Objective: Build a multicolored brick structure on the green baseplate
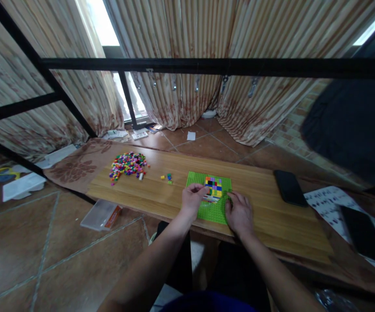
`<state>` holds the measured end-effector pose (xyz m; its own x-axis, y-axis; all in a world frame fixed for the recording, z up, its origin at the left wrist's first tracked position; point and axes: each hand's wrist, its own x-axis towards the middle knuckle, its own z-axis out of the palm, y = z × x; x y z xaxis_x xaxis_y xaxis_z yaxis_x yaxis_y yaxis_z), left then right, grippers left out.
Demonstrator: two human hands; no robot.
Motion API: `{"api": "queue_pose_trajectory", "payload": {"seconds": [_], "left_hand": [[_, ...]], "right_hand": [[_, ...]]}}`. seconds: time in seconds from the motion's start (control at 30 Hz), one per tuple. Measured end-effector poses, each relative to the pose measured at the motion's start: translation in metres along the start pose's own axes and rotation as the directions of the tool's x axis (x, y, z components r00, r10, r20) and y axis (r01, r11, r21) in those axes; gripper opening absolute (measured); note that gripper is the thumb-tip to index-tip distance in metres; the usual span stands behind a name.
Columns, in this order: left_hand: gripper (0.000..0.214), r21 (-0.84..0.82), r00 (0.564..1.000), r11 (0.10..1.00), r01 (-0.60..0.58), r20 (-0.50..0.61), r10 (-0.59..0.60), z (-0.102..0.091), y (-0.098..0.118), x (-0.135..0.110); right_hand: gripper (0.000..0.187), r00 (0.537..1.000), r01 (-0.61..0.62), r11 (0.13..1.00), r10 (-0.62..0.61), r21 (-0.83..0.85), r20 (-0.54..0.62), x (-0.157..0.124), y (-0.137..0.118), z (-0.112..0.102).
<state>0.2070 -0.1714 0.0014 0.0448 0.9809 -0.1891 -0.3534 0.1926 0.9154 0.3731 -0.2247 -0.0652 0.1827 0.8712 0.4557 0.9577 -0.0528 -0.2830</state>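
Observation:
A green studded baseplate (195, 177) lies on the wooden board (265, 203), with a patch of coloured small bricks (214, 185) built on it. My left hand (191, 198) rests on the plate's left side, its fingers pinched together at the edge of the brick patch. What they hold, if anything, is too small to make out. My right hand (238, 213) lies on the plate's front right corner with its fingers curled down, pressing on the plate.
A heap of loose coloured bricks (127, 164) lies at the board's left end, with a few stray bricks (167, 177) nearer the plate. A black phone (289, 187) lies to the right. A clear plastic box (100, 214) sits on the tiled floor. Black metal bars (207, 66) cross overhead.

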Motion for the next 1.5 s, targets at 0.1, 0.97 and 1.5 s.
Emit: {"api": "queue_pose_trajectory", "payload": {"seconds": [0.1, 0.97, 1.5], "left_hand": [[0.025, 0.004, 0.999, 0.999, -0.037, -0.003, 0.037, -0.012, 0.006, 0.002], [0.027, 0.933, 0.921, 0.334, -0.138, -0.003, 0.389, -0.12, 0.013, 0.049], [0.011, 0.729, 0.946, 0.624, -0.282, 0.102, 0.308, -0.077, -0.004, -0.011]], "right_hand": [[0.032, 1.0, 0.002, 1.0, -0.002, -0.005, 0.007, 0.0, 0.0, 0.0], [0.032, 1.0, 0.028, 1.0, -0.028, -0.002, -0.003, -0.002, 0.005, 0.003], [0.033, 1.0, 0.005, 1.0, -0.005, 0.008, 0.027, -0.002, 0.004, 0.003]]}}
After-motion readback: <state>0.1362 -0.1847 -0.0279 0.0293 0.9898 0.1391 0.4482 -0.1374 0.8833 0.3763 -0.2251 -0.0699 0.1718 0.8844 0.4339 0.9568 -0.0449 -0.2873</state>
